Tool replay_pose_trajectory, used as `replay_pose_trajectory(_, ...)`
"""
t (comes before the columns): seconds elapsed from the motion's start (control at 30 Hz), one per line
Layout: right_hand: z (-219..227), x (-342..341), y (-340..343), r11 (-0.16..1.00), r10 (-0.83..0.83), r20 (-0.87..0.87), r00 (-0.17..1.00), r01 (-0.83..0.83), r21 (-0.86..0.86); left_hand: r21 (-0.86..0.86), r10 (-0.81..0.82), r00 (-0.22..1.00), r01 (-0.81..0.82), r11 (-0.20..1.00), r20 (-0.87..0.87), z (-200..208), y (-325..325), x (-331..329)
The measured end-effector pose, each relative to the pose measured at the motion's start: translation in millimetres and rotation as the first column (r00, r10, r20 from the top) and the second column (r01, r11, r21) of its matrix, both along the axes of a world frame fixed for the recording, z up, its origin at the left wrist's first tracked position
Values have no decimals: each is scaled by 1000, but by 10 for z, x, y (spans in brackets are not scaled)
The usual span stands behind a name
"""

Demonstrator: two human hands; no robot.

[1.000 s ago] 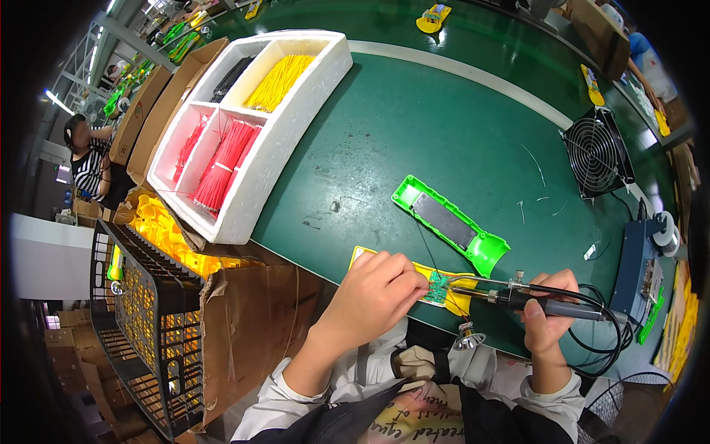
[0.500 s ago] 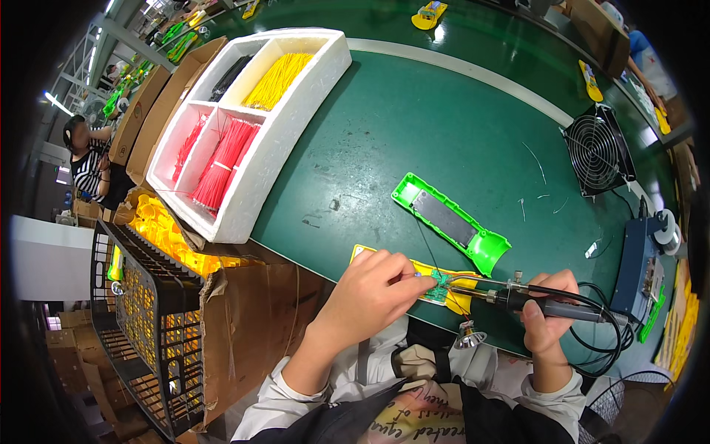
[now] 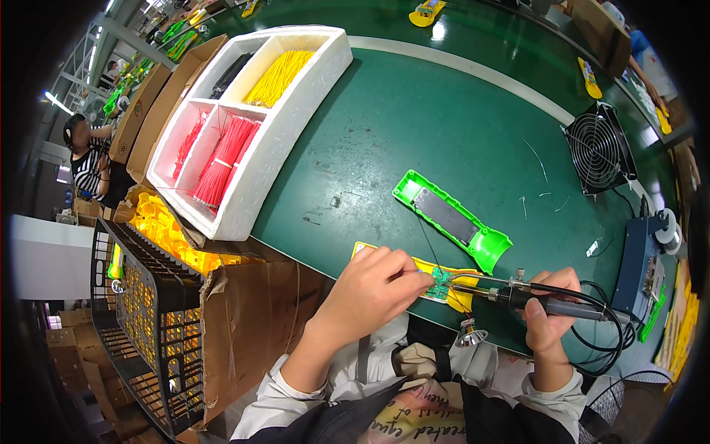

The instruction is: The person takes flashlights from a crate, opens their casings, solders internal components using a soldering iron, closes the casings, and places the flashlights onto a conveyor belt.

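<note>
My right hand (image 3: 549, 311) is wrapped round the black handle of a soldering iron (image 3: 577, 308), which has a thin metal feed tube along its top. Its tip reaches a small green circuit board (image 3: 438, 283) lying in a yellow plastic casing (image 3: 461, 300). From the left, my left hand (image 3: 376, 288) pinches at the board's edge; what its fingertips hold is hidden. A thin dark wire runs from the board area to a green casing half (image 3: 446, 216) just beyond. A silvery lamp reflector (image 3: 470, 334) hangs by wires at the near table edge.
A white foam box (image 3: 296, 111) of red, yellow and black wires stands at the left. Below it are a black crate (image 3: 151, 311) and a carton of yellow parts (image 3: 166, 233). A fan (image 3: 600, 150) and a blue soldering unit (image 3: 634, 259) with a solder spool (image 3: 668, 231) stand right.
My left fingertips have drawn back slightly, and more of the circuit board shows. The soldering iron stays at the board, almost unmoved.
</note>
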State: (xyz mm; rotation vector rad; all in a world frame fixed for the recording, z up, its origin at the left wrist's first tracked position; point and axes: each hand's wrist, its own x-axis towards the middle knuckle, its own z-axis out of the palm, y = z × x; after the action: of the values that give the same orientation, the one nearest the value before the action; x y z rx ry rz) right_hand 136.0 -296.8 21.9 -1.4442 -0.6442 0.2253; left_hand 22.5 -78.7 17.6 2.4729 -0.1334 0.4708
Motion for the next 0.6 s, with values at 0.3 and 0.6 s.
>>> replay_pose_trajectory(0.3, -8, 13, 45, 999, 39, 92, 995, -36, -37, -18, 6, 1000, -6, 1000, -5, 1, -1, -10)
replay_pose_trajectory(0.6, -48, 20, -21, 986, 114, 68, 991, -105, -126, -8, -6, 1000, 6, 1000, -9, 15, -12, 10)
